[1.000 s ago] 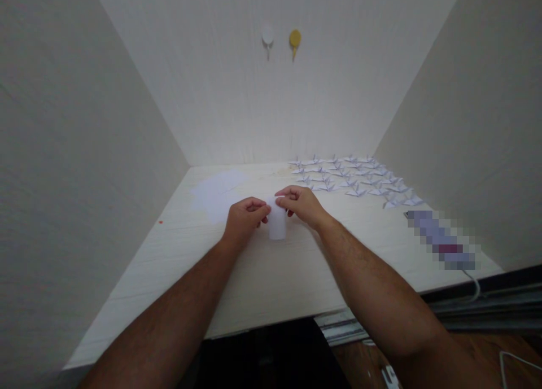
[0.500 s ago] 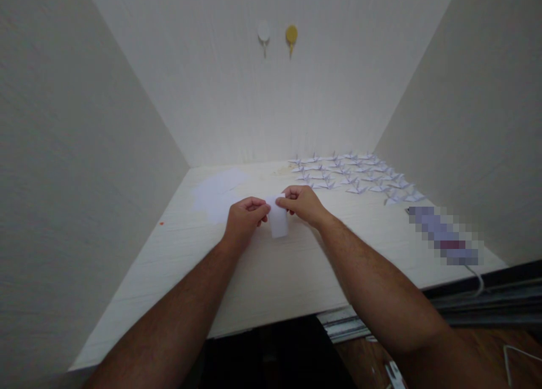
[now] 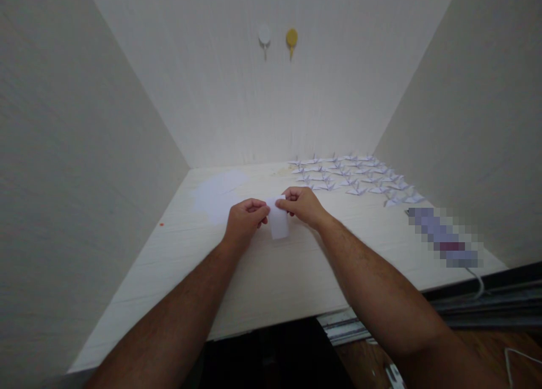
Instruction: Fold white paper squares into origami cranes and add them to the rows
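Observation:
A small white piece of paper (image 3: pixel 279 224), an upright rectangle, is held up between my hands above the table. My left hand (image 3: pixel 247 217) pinches its upper left edge with thumb and fingers. At the upper right, my right hand (image 3: pixel 301 204) grips the paper, thumb on the near face and fingers behind. Beyond my left hand lie loose white paper sheets (image 3: pixel 215 194), spread over one another. Several folded white paper cranes (image 3: pixel 355 171) stand in rows past my right hand, toward the back right.
The white table (image 3: pixel 271 298) is boxed in by walls on three sides. A pixelated object (image 3: pixel 442 236) with a white cable (image 3: pixel 480 284) lies at the right edge. White (image 3: pixel 264 35) and yellow (image 3: pixel 292 37) hooks are on the back wall. An orange speck (image 3: pixel 161 224) is at left.
Both hands keep the same hold on the paper, nearly still. The whole view has shifted very slightly.

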A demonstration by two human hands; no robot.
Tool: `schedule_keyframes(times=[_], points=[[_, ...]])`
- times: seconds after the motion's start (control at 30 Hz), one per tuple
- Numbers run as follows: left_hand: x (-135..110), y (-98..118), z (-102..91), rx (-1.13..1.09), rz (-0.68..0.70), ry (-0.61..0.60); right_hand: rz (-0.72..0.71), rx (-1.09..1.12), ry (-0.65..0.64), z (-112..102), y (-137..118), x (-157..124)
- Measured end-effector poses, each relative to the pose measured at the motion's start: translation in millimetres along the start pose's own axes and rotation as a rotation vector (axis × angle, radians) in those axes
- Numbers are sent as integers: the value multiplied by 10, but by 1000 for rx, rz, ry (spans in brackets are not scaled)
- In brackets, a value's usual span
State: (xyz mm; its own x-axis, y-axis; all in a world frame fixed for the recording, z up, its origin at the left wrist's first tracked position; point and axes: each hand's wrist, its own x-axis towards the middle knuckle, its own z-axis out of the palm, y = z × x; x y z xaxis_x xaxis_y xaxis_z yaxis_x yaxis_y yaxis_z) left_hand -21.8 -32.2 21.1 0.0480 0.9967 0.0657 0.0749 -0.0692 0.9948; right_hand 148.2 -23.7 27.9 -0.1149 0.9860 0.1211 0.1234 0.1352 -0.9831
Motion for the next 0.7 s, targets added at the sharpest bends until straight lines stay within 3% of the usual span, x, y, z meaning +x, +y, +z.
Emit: schedule_keyframes(times=[0.7], points=[[44,-30,-16,-88,-31,-50,-62,0,-16,13,91,49]])
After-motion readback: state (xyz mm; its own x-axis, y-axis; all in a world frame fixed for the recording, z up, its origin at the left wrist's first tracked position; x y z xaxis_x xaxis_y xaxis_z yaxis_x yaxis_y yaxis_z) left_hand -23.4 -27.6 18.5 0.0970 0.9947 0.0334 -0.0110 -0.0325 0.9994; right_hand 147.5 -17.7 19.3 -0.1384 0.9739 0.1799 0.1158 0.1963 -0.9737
